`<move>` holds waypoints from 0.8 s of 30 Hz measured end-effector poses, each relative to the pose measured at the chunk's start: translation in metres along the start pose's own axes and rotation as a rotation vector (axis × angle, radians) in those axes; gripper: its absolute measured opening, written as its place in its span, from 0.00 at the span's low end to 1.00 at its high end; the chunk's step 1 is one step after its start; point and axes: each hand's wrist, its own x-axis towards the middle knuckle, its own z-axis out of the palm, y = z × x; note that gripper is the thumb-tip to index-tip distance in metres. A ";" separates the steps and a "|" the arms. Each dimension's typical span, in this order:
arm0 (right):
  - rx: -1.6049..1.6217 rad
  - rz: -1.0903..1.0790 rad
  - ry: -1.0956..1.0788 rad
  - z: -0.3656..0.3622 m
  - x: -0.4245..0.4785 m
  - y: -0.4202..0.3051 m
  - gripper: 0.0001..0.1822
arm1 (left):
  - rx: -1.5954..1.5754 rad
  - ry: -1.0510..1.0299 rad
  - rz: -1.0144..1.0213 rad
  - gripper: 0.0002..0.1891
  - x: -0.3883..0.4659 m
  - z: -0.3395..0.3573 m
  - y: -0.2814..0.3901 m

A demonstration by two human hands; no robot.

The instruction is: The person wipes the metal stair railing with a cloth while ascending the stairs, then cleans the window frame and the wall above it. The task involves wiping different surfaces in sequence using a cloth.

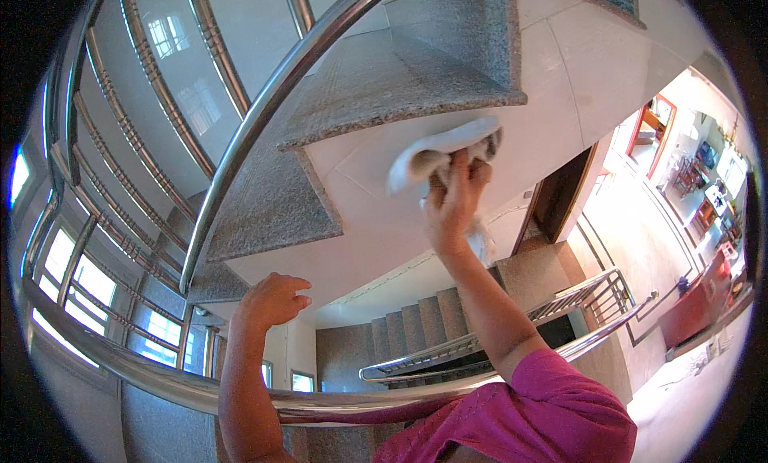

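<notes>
My right hand (pixel 457 202) is closed around a white cloth (pixel 444 144), which lies against the pale tiled side wall (pixel 372 163) of the staircase, just under the edge of a speckled granite stair tread (pixel 396 91). Part of the cloth hangs below the hand. To the left, my left hand (pixel 276 298) holds nothing; its fingers are apart and somewhat bent, in front of the lower part of the same wall. My left forearm passes over a polished metal handrail (pixel 354 406).
A curved metal handrail (pixel 264 94) with ringed balusters (pixel 159 85) runs along the left. Below are a lower flight of steps (pixel 420 325) and its metal railing (pixel 420 358). A dark doorway (pixel 561 193) and a bright room with furniture lie at the right.
</notes>
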 end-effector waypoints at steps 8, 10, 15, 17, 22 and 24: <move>0.067 -0.074 -0.644 0.030 -0.037 -0.056 0.11 | 0.075 -0.120 0.087 0.19 0.018 0.020 -0.017; -0.093 -0.427 -0.724 0.030 -0.044 -0.049 0.10 | 0.104 -0.124 0.107 0.19 0.022 0.026 -0.020; -0.184 -0.543 -0.879 0.005 -0.034 -0.019 0.13 | 0.123 -0.161 0.027 0.19 0.019 0.027 -0.034; -0.001 -0.144 -0.801 -0.006 -0.020 0.001 0.16 | 0.127 -0.135 -0.035 0.20 0.016 0.030 -0.041; -0.236 -0.346 -0.241 -0.056 0.032 0.045 0.17 | 0.112 -0.147 -0.099 0.20 0.007 0.016 -0.010; -0.316 -0.381 -0.078 -0.076 0.053 0.080 0.27 | 0.131 -0.140 -0.043 0.19 0.008 0.018 -0.009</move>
